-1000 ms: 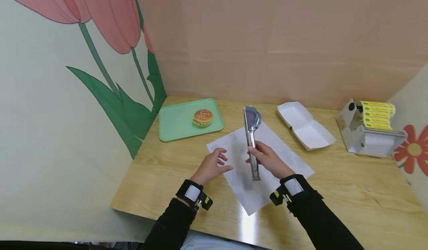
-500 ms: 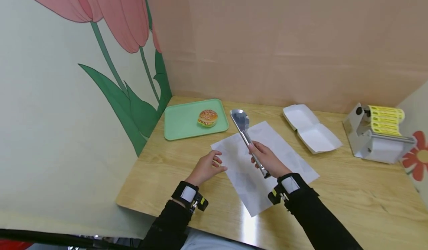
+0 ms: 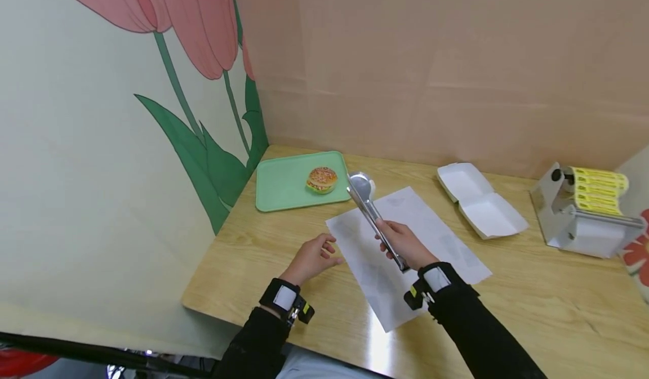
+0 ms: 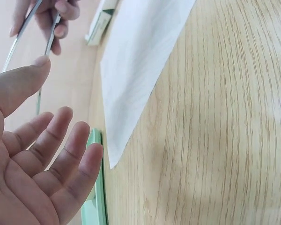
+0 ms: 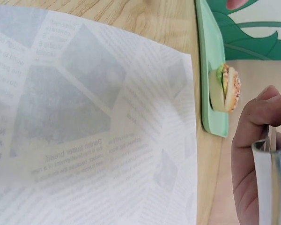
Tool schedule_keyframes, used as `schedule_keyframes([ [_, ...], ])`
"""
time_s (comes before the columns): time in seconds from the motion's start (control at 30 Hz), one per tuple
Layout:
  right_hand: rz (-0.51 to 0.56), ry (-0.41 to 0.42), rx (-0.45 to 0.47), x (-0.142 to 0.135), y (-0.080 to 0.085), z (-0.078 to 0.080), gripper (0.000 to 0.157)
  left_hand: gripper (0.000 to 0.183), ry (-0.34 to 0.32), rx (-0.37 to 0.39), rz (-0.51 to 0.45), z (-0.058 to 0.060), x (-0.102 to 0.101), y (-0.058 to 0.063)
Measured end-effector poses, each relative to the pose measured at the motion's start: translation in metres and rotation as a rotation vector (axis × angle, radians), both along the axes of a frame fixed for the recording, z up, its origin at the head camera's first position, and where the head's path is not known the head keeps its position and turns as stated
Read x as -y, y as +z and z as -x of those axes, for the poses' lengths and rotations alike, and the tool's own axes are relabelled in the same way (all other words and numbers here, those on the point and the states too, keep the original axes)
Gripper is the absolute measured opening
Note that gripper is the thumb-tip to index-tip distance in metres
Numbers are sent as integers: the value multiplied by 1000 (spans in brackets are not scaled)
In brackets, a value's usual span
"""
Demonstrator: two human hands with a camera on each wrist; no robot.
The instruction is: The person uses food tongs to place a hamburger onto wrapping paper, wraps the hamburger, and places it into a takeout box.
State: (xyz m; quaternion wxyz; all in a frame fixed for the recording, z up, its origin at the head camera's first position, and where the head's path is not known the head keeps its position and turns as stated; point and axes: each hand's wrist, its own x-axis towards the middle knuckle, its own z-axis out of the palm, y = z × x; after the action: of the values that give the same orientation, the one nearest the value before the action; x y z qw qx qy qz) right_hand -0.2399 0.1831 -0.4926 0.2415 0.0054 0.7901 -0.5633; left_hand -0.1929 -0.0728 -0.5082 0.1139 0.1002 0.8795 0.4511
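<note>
Tray (image 3: 279, 187) on the left's got the burger (image 3: 321, 180) on it, then left hand (image 3: 311, 258) empty, fingers loose. Right hand (image 3: 405, 245) grips metal tongs (image 3: 363, 190) that just tilted toward the tray, so they're probably better lined up with the burger.

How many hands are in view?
2: the left bare hand, near the white printed paper sheet; and the right bare hand, gripping shiny silver metal tongs above that sheet.

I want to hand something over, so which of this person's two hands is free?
The left hand: its fingers are loosely bent and hold nothing, whereas the right hand grips the metal tongs above the printed paper sheet.
</note>
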Motion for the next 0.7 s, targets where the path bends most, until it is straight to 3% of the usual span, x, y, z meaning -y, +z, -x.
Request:
schedule_keyframes([
  [0.27, 30, -15, 62, 11, -2, 10, 80, 48, 27, -24, 3, -4, 13, 0],
  [0.43, 78, -14, 44, 23, -5, 19, 73, 48, 48, -42, 15, -4, 25, -2],
  [0.7, 105, -25, 72, 32, -14, 40, 65, 38, 62, -12, 48, -5, 28, -9],
])
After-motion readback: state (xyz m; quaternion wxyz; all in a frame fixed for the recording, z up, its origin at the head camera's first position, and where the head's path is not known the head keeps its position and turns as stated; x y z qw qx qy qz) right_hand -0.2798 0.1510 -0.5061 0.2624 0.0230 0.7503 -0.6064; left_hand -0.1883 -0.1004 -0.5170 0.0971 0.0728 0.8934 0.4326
